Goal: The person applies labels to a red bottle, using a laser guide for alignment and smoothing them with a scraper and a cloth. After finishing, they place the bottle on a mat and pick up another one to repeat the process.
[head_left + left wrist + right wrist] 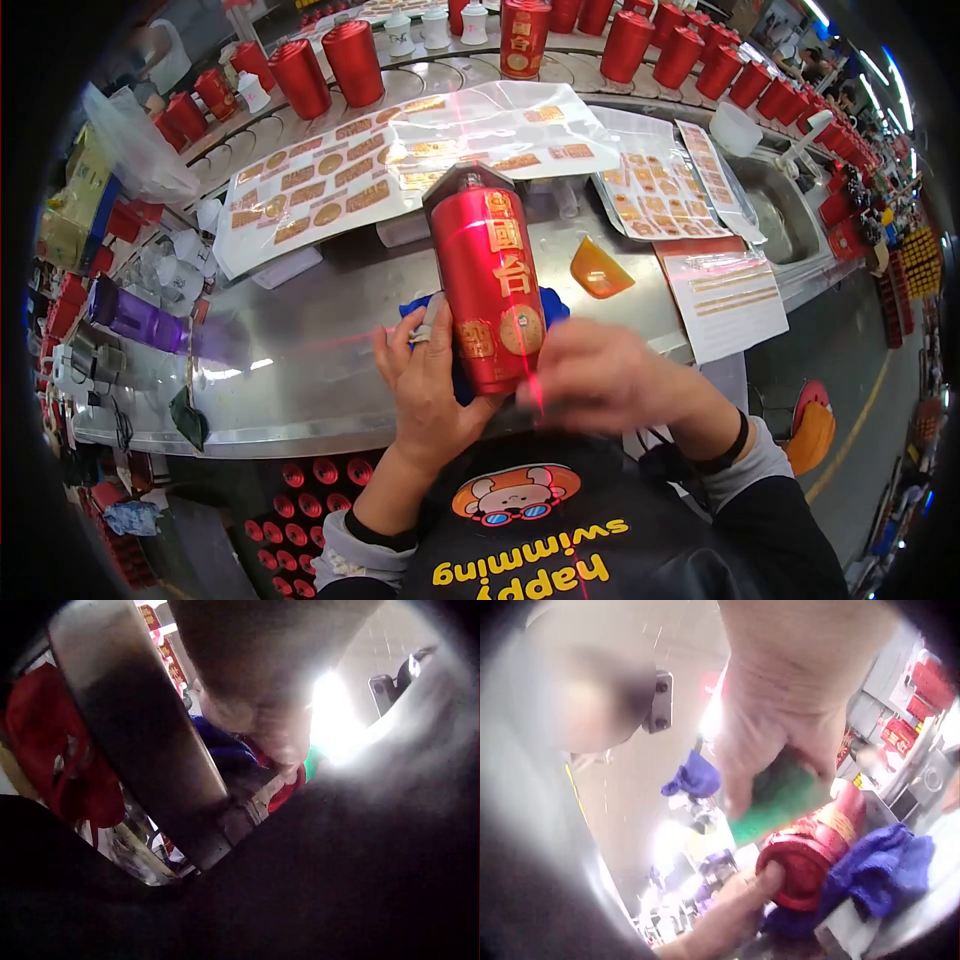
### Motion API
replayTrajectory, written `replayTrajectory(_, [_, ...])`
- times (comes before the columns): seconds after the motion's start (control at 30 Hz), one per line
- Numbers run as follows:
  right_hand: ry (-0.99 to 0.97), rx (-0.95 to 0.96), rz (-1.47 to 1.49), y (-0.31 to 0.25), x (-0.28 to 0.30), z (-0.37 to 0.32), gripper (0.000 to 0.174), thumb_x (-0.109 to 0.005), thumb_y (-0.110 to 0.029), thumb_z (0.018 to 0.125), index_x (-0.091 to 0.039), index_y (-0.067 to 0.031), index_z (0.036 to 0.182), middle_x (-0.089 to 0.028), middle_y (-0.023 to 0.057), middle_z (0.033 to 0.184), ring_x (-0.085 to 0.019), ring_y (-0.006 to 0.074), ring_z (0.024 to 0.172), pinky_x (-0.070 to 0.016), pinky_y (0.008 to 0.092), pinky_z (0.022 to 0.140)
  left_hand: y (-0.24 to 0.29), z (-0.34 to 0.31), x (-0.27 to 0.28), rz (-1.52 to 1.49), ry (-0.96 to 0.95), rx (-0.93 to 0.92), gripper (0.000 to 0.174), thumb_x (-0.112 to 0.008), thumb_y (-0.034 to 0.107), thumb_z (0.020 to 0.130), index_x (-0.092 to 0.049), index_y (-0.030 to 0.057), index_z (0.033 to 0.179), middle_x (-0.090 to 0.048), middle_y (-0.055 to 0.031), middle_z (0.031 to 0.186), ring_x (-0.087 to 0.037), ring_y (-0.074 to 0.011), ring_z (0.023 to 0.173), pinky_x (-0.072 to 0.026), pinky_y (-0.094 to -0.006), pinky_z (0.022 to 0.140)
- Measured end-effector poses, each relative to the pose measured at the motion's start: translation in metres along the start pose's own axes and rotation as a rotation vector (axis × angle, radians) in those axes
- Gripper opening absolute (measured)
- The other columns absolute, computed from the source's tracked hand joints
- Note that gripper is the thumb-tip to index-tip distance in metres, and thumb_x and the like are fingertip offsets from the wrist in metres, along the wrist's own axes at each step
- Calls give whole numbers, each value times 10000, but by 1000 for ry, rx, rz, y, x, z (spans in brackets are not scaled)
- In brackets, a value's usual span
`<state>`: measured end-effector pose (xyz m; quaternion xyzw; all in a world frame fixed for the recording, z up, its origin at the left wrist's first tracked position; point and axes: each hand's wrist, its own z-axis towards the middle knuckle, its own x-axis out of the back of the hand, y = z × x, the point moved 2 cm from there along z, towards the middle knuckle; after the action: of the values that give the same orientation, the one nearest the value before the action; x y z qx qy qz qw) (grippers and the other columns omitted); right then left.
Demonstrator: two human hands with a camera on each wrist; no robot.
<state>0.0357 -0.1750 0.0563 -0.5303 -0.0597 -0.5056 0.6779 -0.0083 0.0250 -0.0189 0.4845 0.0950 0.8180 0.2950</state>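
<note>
My left hand grips a red bottle near its base, a light band round one finger. Gold characters and a round gold label run along the bottle, which leans away with its dark cap end far from me. In the right wrist view the left thumb presses on the bottle's round red base. My right hand, blurred in the head view, is beside the bottle's lower end. The right wrist view shows it holding a flat green piece between thumb and fingers. A blue cloth lies by the bottle.
Sheets of gold labels spread across the metal bench's back. An orange scraper-like piece lies right of the bottle, near a label stack and a sink. A purple tumbler lies left. Red bottles line the conveyor behind.
</note>
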Motion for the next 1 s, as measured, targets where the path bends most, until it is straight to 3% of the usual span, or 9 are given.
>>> replayTrajectory(0.07, [245,-10,-376,10,10,-6,325,-769,-69,668,-680,-101,979,-542,55,812,-570,253,768,-431,384,642,1,1,0,-6,3,-3,971,-797,479,690,-412,-49,1407,-536,-159,1324,-432,-355,1239,-155,-588,1101])
replayTrajectory(0.17, [24,100,-98,2,-8,-21,395,-786,-32,619,-686,-102,995,-541,53,824,-569,248,784,-423,366,641,-1,2,0,-6,-2,-11,980,-787,491,705,-395,-51,1422,-537,-160,1320,-431,-361,1238,-170,-576,1100])
replayTrajectory(0.3, [323,-20,-189,13,-1,-31,362,-814,-63,638,-679,-87,973,-579,66,904,-577,246,824,-432,367,685,-2,1,-4,-56,15,-12,982,-781,499,716,-389,-51,1429,-547,-158,1301,-426,-370,1244,-199,-562,1096])
replayTrajectory(0.4, [153,48,-129,10,-14,-37,353,-824,-85,664,-682,-89,987,-583,57,886,-578,237,831,-429,360,679,-7,-1,-5,-118,2,-9,1010,-789,490,708,-363,-58,1442,-534,-187,1295,-421,-376,1251,-239,-527,1095])
replayTrajectory(0.43, [104,52,8,6,-13,-36,262,-806,-116,743,-677,-75,966,-599,41,847,-600,181,802,-444,318,657,-10,-2,-7,-158,-18,-6,1001,-764,508,735,-349,-61,1446,-511,-203,1312,-416,-378,1260,-246,-513,1098])
replayTrajectory(0.57, [497,-541,527,18,-20,-44,229,-718,-203,892,-619,-26,997,-633,33,816,-582,75,733,-471,245,644,-17,-5,-10,-624,-97,107,943,-616,575,861,-292,-75,1463,-408,-263,1383,-387,-393,1299,-262,-465,1112])
replayTrajectory(0.63, [534,-565,510,27,-35,-41,249,-714,-207,897,-605,-18,1019,-631,26,820,-570,63,732,-470,239,642,-17,-4,-10,-801,-154,207,882,-436,604,957,-252,-90,1470,-338,-277,1433,-345,-397,1339,-241,-448,1129])
replayTrajectory(0.73, [566,-590,508,33,-43,-48,249,-700,-216,913,-598,-15,1019,-626,3,839,-556,42,755,-468,220,655,-7,-2,-8,-452,-170,189,868,-441,578,966,-237,-98,1471,-340,-274,1439,-326,-387,1353,-224,-447,1135])
replayTrajectory(1.0, [605,-702,815,47,-55,-65,193,-659,-182,941,-585,-36,1043,-613,-22,905,-548,26,814,-469,206,721,-9,1,-5,-591,-182,154,816,-488,509,967,-240,-79,1476,-338,-272,1449,-312,-376,1365,-210,-446,1142])
